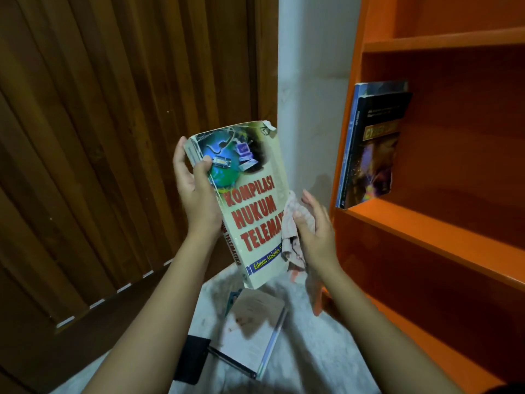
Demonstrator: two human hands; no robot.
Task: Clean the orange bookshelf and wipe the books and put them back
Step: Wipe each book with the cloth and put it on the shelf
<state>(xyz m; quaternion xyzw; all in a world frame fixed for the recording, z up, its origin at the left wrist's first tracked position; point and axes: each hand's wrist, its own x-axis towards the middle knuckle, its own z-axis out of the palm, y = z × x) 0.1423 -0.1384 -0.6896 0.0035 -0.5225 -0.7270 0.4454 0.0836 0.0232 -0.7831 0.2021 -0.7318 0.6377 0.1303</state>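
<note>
Pink-and-white crumpled cloth [295, 231] is pressed by the right hand [315, 237] against the fore edge of a cream paperback book with red title lettering and a globe picture [252, 206], as a person works through a shelf-cleaning job. The right hand's fingers [308, 199] are flattened over the rag rather than curled, pinning it to the lower right edge of the cover. The left hand [196, 183] grips the same book near its upper spine corner, thumb across the front cover and fingers wrapped behind, holding it upright and slightly tilted in the air between the two hands.

By the look of it, the wiping step for this volume is under way; the next move would call for running the cloth along the remaining edges and cover, then carrying the book rightward to the shelf.

Just to the right stands the orange painted wooden bookshelf [443, 223], its boards mostly bare. Two dark-covered books [369, 149] lean upright against the left wall of the middle compartment, apparently returned already. Below the hands, a pale book with a clear plastic cover [252, 334] and a black flat object [190, 362] lie on a whitish marbled floor [318, 351], seemingly awaiting their turn. A brown slatted wooden door [99, 137] fills the left side.
</note>
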